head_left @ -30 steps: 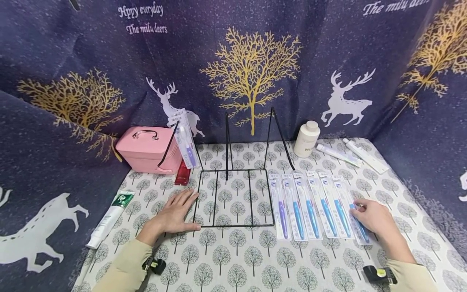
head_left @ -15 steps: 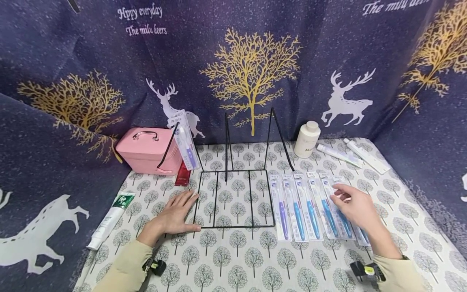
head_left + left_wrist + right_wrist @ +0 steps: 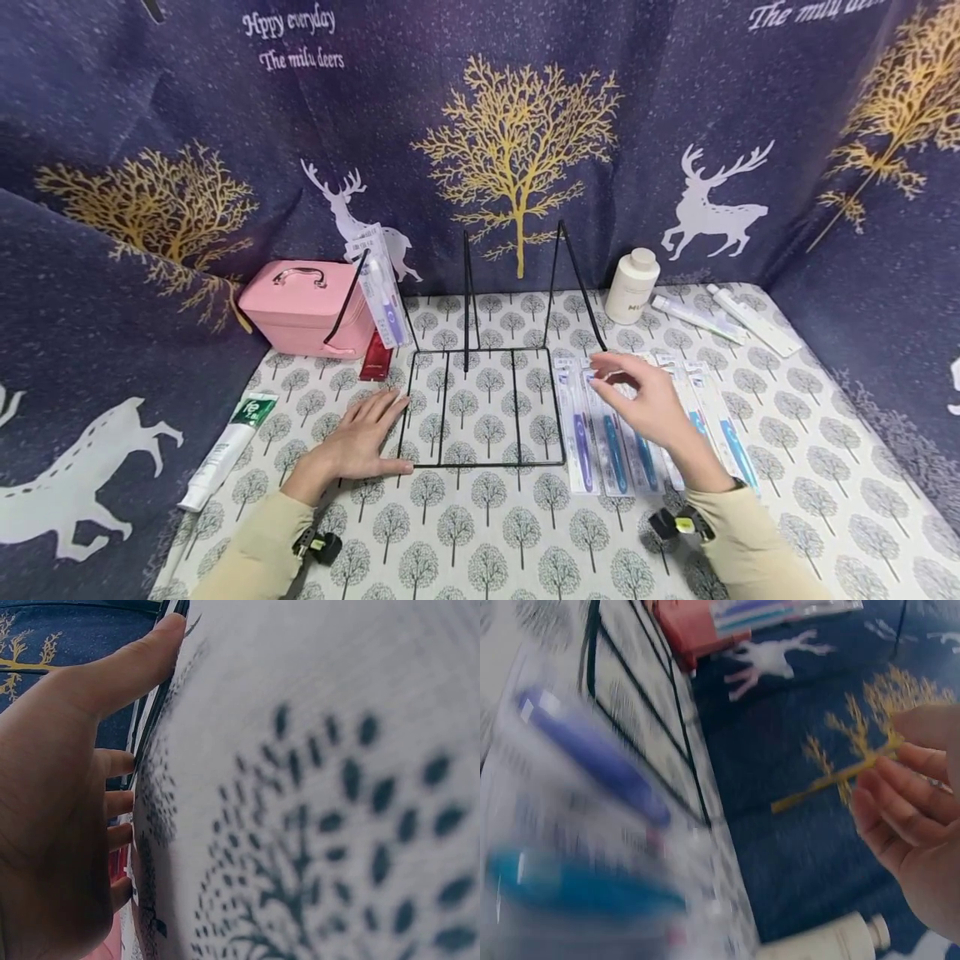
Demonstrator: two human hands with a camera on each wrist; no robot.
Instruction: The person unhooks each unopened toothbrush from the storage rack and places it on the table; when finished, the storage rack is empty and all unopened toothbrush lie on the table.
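In the head view, my left hand (image 3: 360,437) rests flat on the cloth, thumb and fingertips by the left edge of a black wire rack (image 3: 516,408). My right hand (image 3: 645,400) hovers over a row of packaged toothbrushes, its fingers loosely bent and holding nothing; it covers part of several packs. A purple toothbrush (image 3: 582,450) lies nearest the rack, with a blue toothbrush (image 3: 615,454) beside it. On the rack's left prong hangs toothbrush packaging (image 3: 384,300) with a purple handle showing. The right wrist view is blurred over the purple handle (image 3: 592,754).
Behind the rack's left side stands a pink case (image 3: 300,312), with a red packet (image 3: 376,358) in front. A toothpaste tube (image 3: 225,454) lies far left. A cream bottle (image 3: 632,287) and two slim tubes, including a white tube (image 3: 750,321), are at the back right.
My right hand has left the rightmost toothbrush and moved left across the row toward the rack, with nothing in it. The left hand has stayed still.
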